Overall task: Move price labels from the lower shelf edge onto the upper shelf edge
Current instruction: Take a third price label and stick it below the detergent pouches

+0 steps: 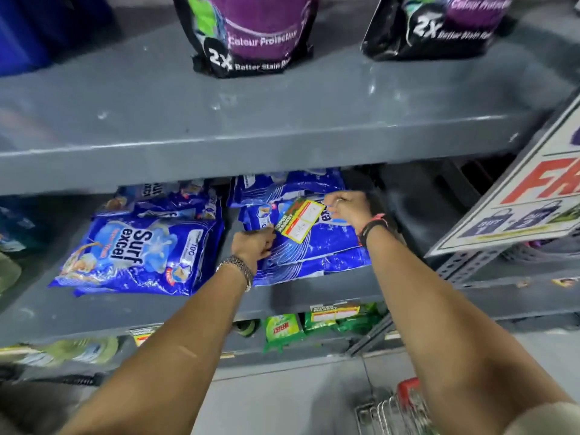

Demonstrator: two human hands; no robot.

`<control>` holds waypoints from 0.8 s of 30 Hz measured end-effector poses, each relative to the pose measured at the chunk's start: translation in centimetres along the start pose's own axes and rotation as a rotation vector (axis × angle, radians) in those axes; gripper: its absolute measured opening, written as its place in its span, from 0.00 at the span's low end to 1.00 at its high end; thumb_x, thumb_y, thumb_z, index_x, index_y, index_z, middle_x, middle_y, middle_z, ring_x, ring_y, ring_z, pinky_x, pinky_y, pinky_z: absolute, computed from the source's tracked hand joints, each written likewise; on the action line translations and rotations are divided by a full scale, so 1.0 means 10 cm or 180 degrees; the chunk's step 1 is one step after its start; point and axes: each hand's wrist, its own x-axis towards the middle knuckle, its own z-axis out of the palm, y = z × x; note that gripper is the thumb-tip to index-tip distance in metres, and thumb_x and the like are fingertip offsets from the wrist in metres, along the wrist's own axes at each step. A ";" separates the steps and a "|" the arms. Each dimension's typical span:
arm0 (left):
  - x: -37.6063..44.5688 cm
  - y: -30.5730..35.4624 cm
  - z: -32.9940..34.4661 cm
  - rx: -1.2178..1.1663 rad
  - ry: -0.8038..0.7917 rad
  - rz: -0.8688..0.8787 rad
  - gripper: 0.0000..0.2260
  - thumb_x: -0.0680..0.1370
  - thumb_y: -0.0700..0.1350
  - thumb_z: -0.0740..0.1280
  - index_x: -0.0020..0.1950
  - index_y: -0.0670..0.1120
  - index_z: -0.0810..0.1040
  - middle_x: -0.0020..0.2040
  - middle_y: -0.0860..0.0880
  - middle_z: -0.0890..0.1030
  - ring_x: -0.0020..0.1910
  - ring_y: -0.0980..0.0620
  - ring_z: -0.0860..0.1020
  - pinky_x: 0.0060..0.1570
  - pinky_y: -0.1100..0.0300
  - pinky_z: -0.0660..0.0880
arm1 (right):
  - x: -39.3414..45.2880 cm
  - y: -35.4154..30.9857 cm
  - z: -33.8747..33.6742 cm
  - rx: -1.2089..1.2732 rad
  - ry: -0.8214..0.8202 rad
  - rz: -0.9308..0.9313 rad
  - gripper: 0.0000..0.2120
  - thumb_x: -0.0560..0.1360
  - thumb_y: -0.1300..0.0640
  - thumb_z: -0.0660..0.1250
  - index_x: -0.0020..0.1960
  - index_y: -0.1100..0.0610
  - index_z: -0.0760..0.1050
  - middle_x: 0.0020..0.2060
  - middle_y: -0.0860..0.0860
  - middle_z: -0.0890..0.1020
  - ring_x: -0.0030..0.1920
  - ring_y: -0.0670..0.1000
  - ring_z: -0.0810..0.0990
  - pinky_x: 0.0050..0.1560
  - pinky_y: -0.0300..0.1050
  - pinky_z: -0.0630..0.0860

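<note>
A yellow-bordered price label [300,220] with white fields is held in the air between both hands, in front of the blue detergent packs. My left hand [253,245] pinches its lower left corner. My right hand [346,209] grips its upper right edge. The upper shelf edge [219,164] is a bare grey lip just above the label. The lower shelf edge [282,304] carries another price label [334,311] to the right of my left forearm, and a third label [142,335] further left.
Blue Surf Excel packs [135,252] lie on the middle shelf. Purple-and-black pouches [251,36] stand on the top shelf. A white promo sign [518,208] juts in at right. Green packs [282,331] sit below. A red-handled wire basket [398,409] is at the bottom.
</note>
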 end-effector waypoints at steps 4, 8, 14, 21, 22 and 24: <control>0.13 0.00 0.05 -0.0044 0.0081 0.0038 0.05 0.75 0.41 0.69 0.39 0.42 0.79 0.39 0.47 0.81 0.36 0.55 0.77 0.26 0.71 0.76 | 0.05 0.00 -0.01 -0.0076 -0.0024 0.0122 0.10 0.73 0.69 0.60 0.51 0.68 0.79 0.44 0.58 0.81 0.34 0.48 0.78 0.26 0.28 0.75; 0.09 0.05 0.03 -0.0026 0.0086 0.0288 0.06 0.76 0.39 0.67 0.39 0.40 0.78 0.37 0.45 0.80 0.36 0.51 0.78 0.31 0.67 0.79 | 0.07 -0.07 0.01 0.0017 -0.0063 0.0297 0.10 0.75 0.65 0.63 0.53 0.68 0.78 0.41 0.55 0.81 0.30 0.43 0.77 0.27 0.29 0.75; -0.16 0.03 -0.19 0.0986 -0.0059 0.1059 0.10 0.76 0.43 0.66 0.35 0.50 0.80 0.40 0.41 0.84 0.40 0.44 0.83 0.50 0.49 0.80 | -0.11 -0.19 0.07 -0.0141 -0.0399 0.0117 0.13 0.71 0.53 0.71 0.51 0.61 0.81 0.46 0.57 0.84 0.43 0.51 0.80 0.44 0.44 0.78; -0.62 0.43 -0.45 0.1339 0.0065 0.1878 0.08 0.74 0.40 0.66 0.40 0.50 0.83 0.36 0.51 0.84 0.39 0.46 0.83 0.46 0.47 0.80 | -0.76 -0.57 -0.11 0.0222 -0.0756 -0.0138 0.12 0.72 0.54 0.70 0.52 0.59 0.80 0.49 0.56 0.83 0.46 0.49 0.81 0.42 0.38 0.77; -0.70 0.50 -0.48 0.1267 0.0019 0.1940 0.09 0.74 0.41 0.67 0.38 0.52 0.82 0.33 0.54 0.84 0.37 0.50 0.82 0.46 0.49 0.80 | -0.86 -0.63 -0.17 0.0172 -0.0749 -0.0242 0.11 0.71 0.57 0.71 0.51 0.60 0.80 0.49 0.56 0.83 0.46 0.49 0.81 0.41 0.37 0.78; -0.81 0.57 -0.54 0.1050 -0.0136 0.2003 0.09 0.74 0.43 0.68 0.36 0.55 0.81 0.33 0.54 0.84 0.37 0.53 0.80 0.48 0.49 0.80 | -1.03 -0.73 -0.26 0.0158 -0.0740 -0.0440 0.10 0.70 0.61 0.71 0.51 0.62 0.80 0.46 0.54 0.83 0.43 0.47 0.82 0.40 0.34 0.80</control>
